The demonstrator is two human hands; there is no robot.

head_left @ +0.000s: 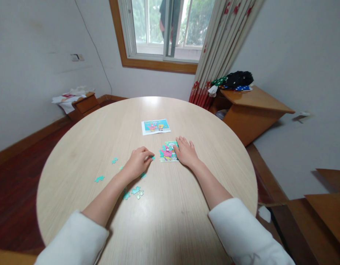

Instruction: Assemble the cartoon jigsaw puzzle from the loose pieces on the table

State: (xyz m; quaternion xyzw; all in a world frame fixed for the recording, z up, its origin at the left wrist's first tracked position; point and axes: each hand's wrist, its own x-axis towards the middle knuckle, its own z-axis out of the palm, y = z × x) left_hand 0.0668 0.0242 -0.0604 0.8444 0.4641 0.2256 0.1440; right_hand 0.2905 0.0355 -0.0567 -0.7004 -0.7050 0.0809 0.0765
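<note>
A partly built cartoon jigsaw (166, 152) lies near the middle of the round wooden table (214, 147). My right hand (186, 151) rests flat on its right part, fingers stretched out. My left hand (139, 160) is just left of the jigsaw, its fingers curled in a pinch on a small teal puzzle piece (152, 158) at the tabletop. Several loose teal pieces (136, 191) lie scattered under and left of my left forearm. A printed reference picture (155, 126) lies farther back on the table.
A wooden cabinet (255, 106) with dark polka-dot cloth stands at the right by a curtain. A low drawer unit (85, 103) with papers is at the left wall. Cardboard sheets (329, 206) lie on the floor at right. A window is behind.
</note>
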